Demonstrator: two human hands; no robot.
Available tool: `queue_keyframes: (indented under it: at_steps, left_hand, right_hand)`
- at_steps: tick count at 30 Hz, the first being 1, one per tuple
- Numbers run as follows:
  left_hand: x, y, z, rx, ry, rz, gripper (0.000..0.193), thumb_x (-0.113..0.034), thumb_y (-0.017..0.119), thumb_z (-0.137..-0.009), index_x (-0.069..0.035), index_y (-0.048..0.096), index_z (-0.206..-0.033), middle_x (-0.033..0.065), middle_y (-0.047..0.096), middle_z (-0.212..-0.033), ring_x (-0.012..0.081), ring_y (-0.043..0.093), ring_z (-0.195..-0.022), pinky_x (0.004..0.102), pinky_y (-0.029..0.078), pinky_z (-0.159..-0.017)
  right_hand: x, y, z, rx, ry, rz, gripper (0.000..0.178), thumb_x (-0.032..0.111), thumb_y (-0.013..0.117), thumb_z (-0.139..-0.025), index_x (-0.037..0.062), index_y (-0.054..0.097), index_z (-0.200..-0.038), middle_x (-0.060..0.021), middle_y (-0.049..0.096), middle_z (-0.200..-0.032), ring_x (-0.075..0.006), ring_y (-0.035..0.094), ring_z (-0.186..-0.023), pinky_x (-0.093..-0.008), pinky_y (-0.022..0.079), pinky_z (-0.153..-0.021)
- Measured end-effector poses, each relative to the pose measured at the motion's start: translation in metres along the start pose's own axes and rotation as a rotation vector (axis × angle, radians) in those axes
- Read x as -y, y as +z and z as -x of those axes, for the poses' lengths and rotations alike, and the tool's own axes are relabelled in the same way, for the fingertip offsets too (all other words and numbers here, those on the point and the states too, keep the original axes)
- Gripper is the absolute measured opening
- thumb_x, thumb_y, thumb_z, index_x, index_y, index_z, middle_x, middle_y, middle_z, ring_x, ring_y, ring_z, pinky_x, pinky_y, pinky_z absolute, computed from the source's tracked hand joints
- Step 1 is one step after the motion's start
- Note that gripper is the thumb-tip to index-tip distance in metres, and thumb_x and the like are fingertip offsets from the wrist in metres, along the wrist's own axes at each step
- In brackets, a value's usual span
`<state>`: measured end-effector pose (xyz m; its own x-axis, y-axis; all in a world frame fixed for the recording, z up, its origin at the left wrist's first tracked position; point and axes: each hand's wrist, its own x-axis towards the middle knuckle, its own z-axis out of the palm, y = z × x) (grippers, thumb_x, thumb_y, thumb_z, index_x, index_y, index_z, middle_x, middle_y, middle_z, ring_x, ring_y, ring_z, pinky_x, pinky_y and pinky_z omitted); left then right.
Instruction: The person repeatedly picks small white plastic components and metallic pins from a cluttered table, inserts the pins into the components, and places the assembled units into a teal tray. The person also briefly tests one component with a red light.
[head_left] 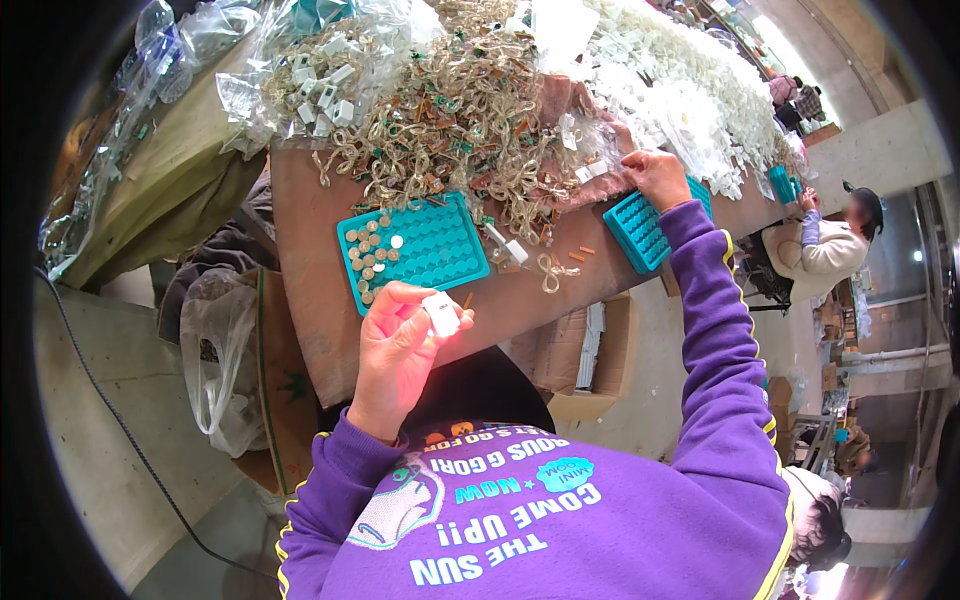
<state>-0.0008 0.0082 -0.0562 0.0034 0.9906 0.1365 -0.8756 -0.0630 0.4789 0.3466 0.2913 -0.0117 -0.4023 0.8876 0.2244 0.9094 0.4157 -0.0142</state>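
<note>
Near my chest, my left hand (pixel 392 345) pinches a small white plastic housing (pixel 440 314) between thumb and fingers. A reddish glow lights the fingers around it. Just beyond lies a teal ridged tray (pixel 450 250) with several small round metal-coloured discs (pixel 365 255) on its left side. My right hand (pixel 660 180) reaches out over a second teal tray (pixel 633 238) at the right, its fingertips closed together by the edge of the pile. Whatever they hold is too small to make out. A white housing with a lead (pixel 515 250) rests between the trays.
A tangled heap of wired parts with looped cords (pixel 450 120) covers the table's middle. White housings in plastic (pixel 325 95) lie left of it, clear plastic pieces (pixel 680 90) right. An open carton (pixel 610 370) stands below the table edge. Another person (pixel 825 245) sits at the right.
</note>
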Motion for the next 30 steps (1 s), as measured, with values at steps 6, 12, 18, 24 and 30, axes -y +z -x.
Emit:
queue_keyframes:
  at_steps: [6,12,18,24,30]
  left_hand:
    - [0.000,-0.001,-0.001,-0.050,-0.039,0.045,0.018,-0.009,0.061,-0.094,-0.001,0.056,-0.109,0.0142,0.065,-0.104,0.0310,0.067,-0.098,0.0448,0.050,-0.095]
    - [0.001,-0.003,0.000,0.005,-0.008,-0.074,0.017,-0.013,0.060,-0.095,-0.003,0.056,-0.108,0.0136,0.064,-0.099,0.0236,0.065,-0.096,0.0424,0.051,-0.096]
    - [-0.001,-0.002,-0.001,-0.022,-0.041,0.061,0.018,-0.008,0.057,-0.096,-0.002,0.056,-0.113,0.0117,0.065,-0.105,0.0261,0.066,-0.100,0.0430,0.052,-0.095]
    - [0.002,-0.003,-0.002,-0.014,-0.057,0.092,0.018,-0.006,0.054,-0.097,-0.002,0.057,-0.115,0.0088,0.064,-0.105,0.0194,0.064,-0.100,0.0448,0.052,-0.095]
    - [0.000,-0.002,0.001,-0.005,-0.034,0.077,0.025,-0.013,0.052,-0.100,-0.001,0.054,-0.122,0.0099,0.062,-0.108,0.0207,0.062,-0.101,0.0407,0.054,-0.091]
  right_hand:
    - [0.005,0.003,-0.003,-0.004,0.026,0.049,0.013,0.021,0.071,-0.080,0.0146,0.074,-0.091,-0.0087,0.071,-0.084,-0.0285,0.069,-0.078,-0.0374,0.055,-0.074]
    - [0.003,-0.009,0.000,-0.032,0.110,-0.257,0.012,0.011,0.071,-0.079,0.0095,0.073,-0.091,-0.0094,0.073,-0.082,-0.0179,0.071,-0.074,-0.0297,0.055,-0.070]
    - [0.020,-0.026,0.002,0.020,0.292,-0.630,0.009,0.007,0.070,-0.083,0.0017,0.072,-0.090,-0.0059,0.071,-0.078,-0.0120,0.069,-0.072,-0.0246,0.054,-0.067]
    - [0.109,-0.055,0.031,0.176,0.265,-1.331,0.011,0.005,0.065,-0.090,-0.0017,0.064,-0.099,-0.0060,0.068,-0.085,-0.0156,0.069,-0.075,-0.0254,0.056,-0.068]
    - [0.226,-0.065,0.069,0.462,-0.213,-1.360,0.014,-0.009,0.063,-0.084,-0.0027,0.068,-0.096,-0.0071,0.063,-0.094,-0.0147,0.066,-0.083,-0.0257,0.054,-0.074]
